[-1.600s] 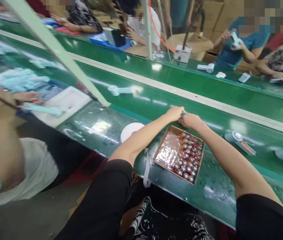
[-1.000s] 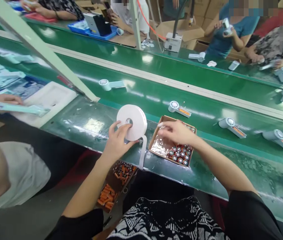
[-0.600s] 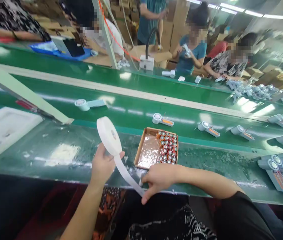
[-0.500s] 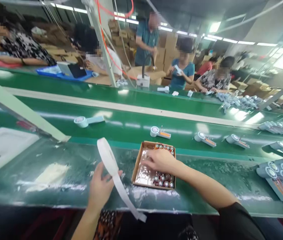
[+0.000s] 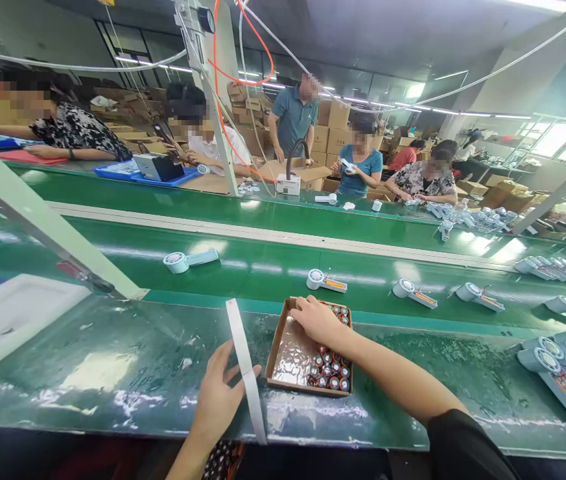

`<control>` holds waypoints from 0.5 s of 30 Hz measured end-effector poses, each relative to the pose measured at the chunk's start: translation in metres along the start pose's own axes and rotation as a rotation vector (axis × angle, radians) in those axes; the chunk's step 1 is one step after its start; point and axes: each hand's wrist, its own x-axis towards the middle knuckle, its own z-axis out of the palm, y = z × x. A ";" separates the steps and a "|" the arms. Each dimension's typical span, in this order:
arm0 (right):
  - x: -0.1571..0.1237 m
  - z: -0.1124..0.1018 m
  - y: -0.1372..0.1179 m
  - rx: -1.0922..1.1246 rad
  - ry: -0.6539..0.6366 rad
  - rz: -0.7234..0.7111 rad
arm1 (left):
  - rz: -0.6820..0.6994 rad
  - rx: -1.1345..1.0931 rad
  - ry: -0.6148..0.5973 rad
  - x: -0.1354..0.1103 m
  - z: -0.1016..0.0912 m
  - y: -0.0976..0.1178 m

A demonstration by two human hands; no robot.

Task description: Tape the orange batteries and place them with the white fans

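Note:
My left hand [image 5: 220,390] holds a roll of white tape [image 5: 241,340], turned nearly edge-on, with its loose strip hanging toward the bench's front edge. Just right of it lies a shallow cardboard box [image 5: 271,343] with a shiny clear lining. Several small round metal parts with reddish wires [image 5: 330,373], which look like little motors, fill the box's right side. Over the far part of the box, my right hand [image 5: 320,323] has its fingers bent down; what they grip, if anything, is hidden.
Light-blue handheld fan bodies [image 5: 335,285] lie spaced along the green belt [image 5: 263,267]. More fan bodies [image 5: 557,373] are stacked at the bench's right. A white tray [image 5: 23,313] and a slanted metal post [image 5: 63,220] stand left. Several co-workers sit or stand across the belt.
My right hand has shifted from the middle of the box to its far side, its fingers now bent. The tape roll has turned from a slanted view to nearly edge-on. The camera view has tilted up.

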 end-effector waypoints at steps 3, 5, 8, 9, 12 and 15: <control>-0.004 -0.005 0.014 0.381 0.122 -0.004 | 0.086 0.057 -0.004 -0.003 -0.004 0.001; -0.013 -0.007 0.021 0.785 0.296 0.037 | 0.182 0.130 0.001 -0.005 -0.009 0.004; -0.033 -0.011 0.023 1.348 0.510 0.037 | 0.385 0.311 0.006 -0.005 -0.016 0.011; -0.041 -0.013 0.021 1.473 0.534 0.013 | 0.456 0.378 0.007 -0.005 -0.017 0.014; -0.060 -0.025 0.011 1.656 0.513 -0.020 | 0.629 0.526 0.020 -0.005 -0.017 0.028; -0.072 -0.038 0.000 1.673 0.450 0.029 | 0.763 0.598 0.049 -0.008 -0.011 0.046</control>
